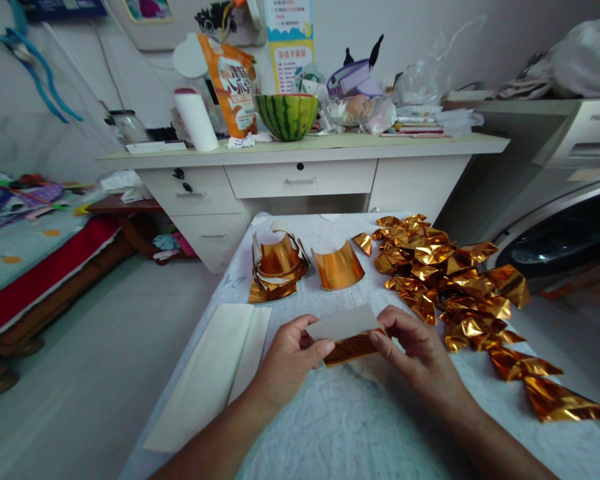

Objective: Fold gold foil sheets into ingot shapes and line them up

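Pinching: left hand (293, 353), grip closed on the left end of one foil sheet (351, 335); right hand (423, 350), grip closed on its right end.
Foil sheet: one, folded, pale and gold faces showing, above the tabletop (330, 420).
Curved gold sheet (339, 268): one, right of one stack (279, 259).
Twisted gold pieces (433, 253): many, overlapping at right; exact count unclear.

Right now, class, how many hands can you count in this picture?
2: the left hand holds the left end of the foil sheet, the right hand its right end.
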The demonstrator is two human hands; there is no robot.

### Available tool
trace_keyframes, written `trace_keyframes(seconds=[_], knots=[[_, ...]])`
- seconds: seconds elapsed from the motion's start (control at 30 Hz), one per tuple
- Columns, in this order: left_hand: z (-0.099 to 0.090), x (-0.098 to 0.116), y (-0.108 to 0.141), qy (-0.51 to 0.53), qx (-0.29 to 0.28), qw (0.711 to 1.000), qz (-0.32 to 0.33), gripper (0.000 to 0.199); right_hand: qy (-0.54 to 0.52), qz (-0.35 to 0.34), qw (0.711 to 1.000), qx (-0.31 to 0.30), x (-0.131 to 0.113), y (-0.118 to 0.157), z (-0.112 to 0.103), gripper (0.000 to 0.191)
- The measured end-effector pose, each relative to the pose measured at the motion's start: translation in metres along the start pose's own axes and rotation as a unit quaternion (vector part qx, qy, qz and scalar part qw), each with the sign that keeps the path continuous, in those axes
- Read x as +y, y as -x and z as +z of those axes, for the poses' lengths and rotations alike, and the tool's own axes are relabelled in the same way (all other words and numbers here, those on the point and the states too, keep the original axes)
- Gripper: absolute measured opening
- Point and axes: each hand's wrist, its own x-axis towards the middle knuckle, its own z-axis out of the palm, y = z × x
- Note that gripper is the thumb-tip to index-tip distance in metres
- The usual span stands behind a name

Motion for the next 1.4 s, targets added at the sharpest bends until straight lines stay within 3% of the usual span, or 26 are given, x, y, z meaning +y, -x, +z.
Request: trace_keyframes(seconds=[0.23, 0.4, 0.57, 0.73, 1.4], knots=[[0.002, 0.001, 0.0, 0.025, -0.015, 1.0, 0.009, 0.032, 0.046, -0.033, 0.998, 0.009, -0.009, 0.001, 0.001, 0.017], [0.004, -0.001, 0.001, 0.011, -0.003, 1.0, 0.011, 0.05, 0.058, -0.046, 0.997, 0.007, -0.013, 0.003, 0.002, 0.018], [0.005, -0.004, 0.002, -0.019, -0.03, 0.999, 0.017, 0.028, 0.067, -0.057, 0.996, 0.011, -0.013, 0.002, 0.002, 0.018], [0.003, -0.008, 0.001, -0.019, -0.038, 0.999, 0.02, 0.019, 0.064, -0.067, 0.996, 0.004, -0.014, 0.002, 0.003, 0.017], [0.0, -0.006, 0.002, -0.056, -0.052, 0.997, 0.018, 0.019, 0.077, -0.073, 0.994, -0.007, -0.013, 0.003, 0.001, 0.018]])
